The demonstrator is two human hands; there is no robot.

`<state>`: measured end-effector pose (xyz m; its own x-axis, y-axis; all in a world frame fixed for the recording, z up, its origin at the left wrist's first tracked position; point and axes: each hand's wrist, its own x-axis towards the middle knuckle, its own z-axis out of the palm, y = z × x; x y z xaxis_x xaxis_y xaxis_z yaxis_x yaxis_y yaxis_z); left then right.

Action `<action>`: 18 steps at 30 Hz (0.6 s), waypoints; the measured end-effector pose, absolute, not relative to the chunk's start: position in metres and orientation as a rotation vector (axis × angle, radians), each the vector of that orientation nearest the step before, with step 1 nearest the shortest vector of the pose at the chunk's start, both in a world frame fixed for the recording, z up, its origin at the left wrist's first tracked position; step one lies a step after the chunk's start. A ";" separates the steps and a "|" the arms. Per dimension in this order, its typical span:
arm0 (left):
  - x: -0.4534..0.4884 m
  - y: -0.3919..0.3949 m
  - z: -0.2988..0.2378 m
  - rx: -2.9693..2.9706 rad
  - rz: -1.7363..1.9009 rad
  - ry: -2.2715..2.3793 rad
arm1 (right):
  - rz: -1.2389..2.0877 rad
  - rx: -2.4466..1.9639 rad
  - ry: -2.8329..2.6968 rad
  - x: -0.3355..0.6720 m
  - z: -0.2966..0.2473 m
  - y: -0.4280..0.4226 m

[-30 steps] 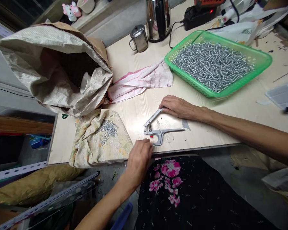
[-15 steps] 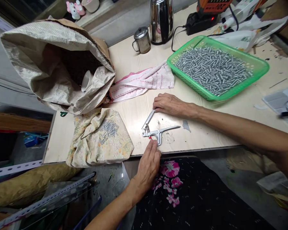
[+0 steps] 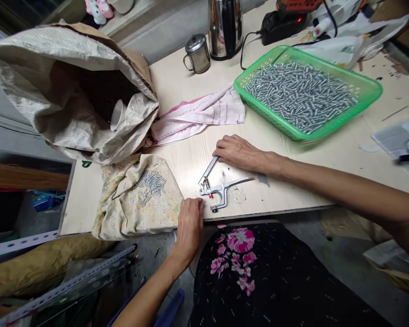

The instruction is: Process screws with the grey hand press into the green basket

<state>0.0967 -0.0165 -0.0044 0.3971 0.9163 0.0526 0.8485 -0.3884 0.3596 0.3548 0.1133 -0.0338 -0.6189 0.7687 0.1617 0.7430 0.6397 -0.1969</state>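
Note:
A pair of grey snap-fastener pliers (image 3: 221, 189) lies on the table, its handles spread, with a spring and a small red part near the jaw. My right hand (image 3: 236, 151) is closed around the end of the upper handle. Left of the jaw, my left hand (image 3: 190, 222) is closed in a pinch at the table's front edge, apart from the pliers. What its fingertips hold is too small to make out. Beside that hand, a floral cloth (image 3: 167, 206) carries a heap of small metal pins (image 3: 152, 182).
A green basket (image 3: 371, 93) full of metal pins stands at the back right. An open woven sack (image 3: 17, 59) with a white cup (image 3: 118, 115) leans at the left. A pink-white towel (image 3: 204, 116), a metal mug (image 3: 197, 54) and a kettle (image 3: 225, 32) are behind.
My left hand has moved left, away from the pliers' lower jaw, and its fingers have drawn into a pinch. My right hand stays on the handle. The view has shifted slightly.

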 end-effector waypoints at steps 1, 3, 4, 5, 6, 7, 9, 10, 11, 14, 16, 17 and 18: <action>0.094 -0.017 -0.008 2.448 0.309 1.543 | 0.161 -1.232 -2.625 0.354 -0.035 0.113; 0.090 -0.018 -0.010 2.507 0.255 1.516 | 0.150 -1.235 -2.611 0.354 -0.036 0.113; 0.088 -0.018 -0.009 2.489 0.267 1.503 | 0.132 -1.241 -2.608 0.353 -0.036 0.112; 0.087 -0.017 -0.007 2.435 0.297 1.497 | 0.106 -1.250 -2.611 0.353 -0.036 0.111; 0.088 -0.015 -0.003 2.342 0.334 1.505 | 0.071 -1.259 -2.621 0.353 -0.035 0.111; 0.089 -0.013 0.001 2.211 0.367 1.531 | 0.032 -1.267 -2.636 0.353 -0.034 0.110; 0.093 -0.009 0.008 1.848 0.398 1.590 | -0.053 -1.274 -2.662 0.353 -0.030 0.108; 0.096 -0.007 0.011 1.645 0.399 1.604 | -0.093 -1.276 -2.666 0.354 -0.027 0.106; 0.099 -0.005 0.013 1.451 0.397 1.603 | -0.132 -1.279 -2.664 0.355 -0.024 0.104; 0.108 -0.002 0.012 1.049 0.401 1.559 | -0.239 -1.287 -2.642 0.357 -0.014 0.098; 0.111 -0.001 0.009 0.946 0.396 1.540 | -0.290 -1.285 -2.624 0.358 -0.008 0.094; 0.112 -0.001 0.008 0.927 0.393 1.534 | -0.305 -1.285 -2.613 0.358 -0.005 0.092; 0.113 0.000 0.007 0.920 0.388 1.528 | -0.312 -1.287 -2.599 0.358 -0.003 0.090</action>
<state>0.1129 -0.0004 0.0066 0.0658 0.7339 -0.6761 0.3222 0.6257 0.7104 0.3582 0.0905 -0.0034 -0.5903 0.7525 0.2921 0.8002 0.5929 0.0897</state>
